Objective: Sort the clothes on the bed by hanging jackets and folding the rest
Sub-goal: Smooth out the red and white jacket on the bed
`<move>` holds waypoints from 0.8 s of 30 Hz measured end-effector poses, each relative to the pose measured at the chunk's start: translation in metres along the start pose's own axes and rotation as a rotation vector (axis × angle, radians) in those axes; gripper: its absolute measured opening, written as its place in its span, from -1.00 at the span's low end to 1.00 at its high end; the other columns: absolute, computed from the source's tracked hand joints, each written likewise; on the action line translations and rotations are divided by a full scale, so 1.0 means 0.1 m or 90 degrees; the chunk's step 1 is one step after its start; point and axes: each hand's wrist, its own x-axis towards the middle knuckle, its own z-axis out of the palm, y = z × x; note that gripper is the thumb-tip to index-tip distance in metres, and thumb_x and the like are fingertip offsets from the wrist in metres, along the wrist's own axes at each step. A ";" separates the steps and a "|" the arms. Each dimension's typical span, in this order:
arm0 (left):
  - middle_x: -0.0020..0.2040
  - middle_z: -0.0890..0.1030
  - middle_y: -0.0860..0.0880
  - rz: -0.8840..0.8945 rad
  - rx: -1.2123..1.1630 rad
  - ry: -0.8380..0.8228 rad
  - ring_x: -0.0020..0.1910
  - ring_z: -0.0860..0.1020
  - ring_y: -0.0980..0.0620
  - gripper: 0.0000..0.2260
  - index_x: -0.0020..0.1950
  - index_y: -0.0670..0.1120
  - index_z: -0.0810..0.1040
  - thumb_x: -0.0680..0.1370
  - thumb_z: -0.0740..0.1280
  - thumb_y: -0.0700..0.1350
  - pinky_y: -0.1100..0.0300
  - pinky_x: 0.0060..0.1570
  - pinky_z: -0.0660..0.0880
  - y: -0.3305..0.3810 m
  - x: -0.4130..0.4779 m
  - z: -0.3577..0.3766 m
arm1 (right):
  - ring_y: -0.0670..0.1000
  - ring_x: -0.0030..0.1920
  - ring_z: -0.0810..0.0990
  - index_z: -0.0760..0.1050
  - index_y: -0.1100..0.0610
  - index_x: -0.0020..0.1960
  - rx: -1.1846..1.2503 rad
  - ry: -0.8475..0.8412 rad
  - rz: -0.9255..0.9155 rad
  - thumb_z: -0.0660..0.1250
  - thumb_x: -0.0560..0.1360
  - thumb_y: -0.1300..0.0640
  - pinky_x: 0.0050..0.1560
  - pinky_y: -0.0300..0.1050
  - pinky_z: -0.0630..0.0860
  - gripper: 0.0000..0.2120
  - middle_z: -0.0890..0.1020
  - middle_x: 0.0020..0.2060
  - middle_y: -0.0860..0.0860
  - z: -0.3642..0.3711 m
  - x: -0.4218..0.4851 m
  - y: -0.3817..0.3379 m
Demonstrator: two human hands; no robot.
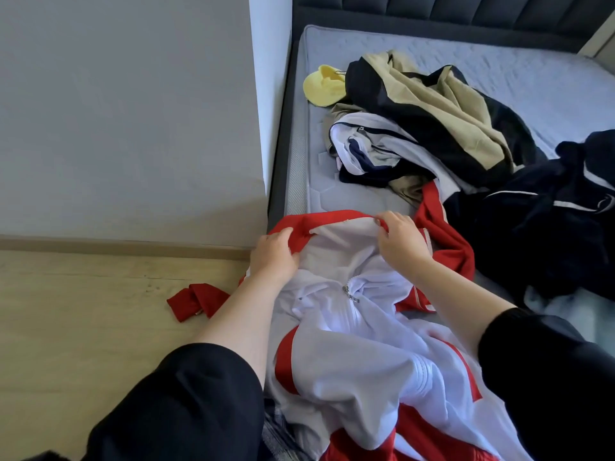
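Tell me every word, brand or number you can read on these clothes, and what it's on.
None can be read.
Dark navy garment: white curved mark, maybe a logo; no letters legible.
White and navy garment: small dark tag by the zip, too small to read.
No lettering shows on the red and white jacket.

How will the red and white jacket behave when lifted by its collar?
Probably floppy: the red and white jacket lies in soft folds, so it should sag below the left hand and right hand. Likely light and slightly slippery, given thin, smooth-looking fabric. Its sleeve, off the bed, may trail.
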 end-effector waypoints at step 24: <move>0.18 0.48 -0.10 0.031 -0.041 0.096 0.17 0.43 -0.16 -0.61 0.28 -0.05 0.51 0.47 0.27 -0.27 0.01 0.12 0.41 0.13 0.20 -0.12 | 0.23 -0.14 0.53 0.51 0.21 -0.04 0.064 0.054 -0.030 0.27 0.54 0.14 -0.14 0.03 0.44 -0.86 0.64 -0.20 0.15 -0.05 0.17 -0.26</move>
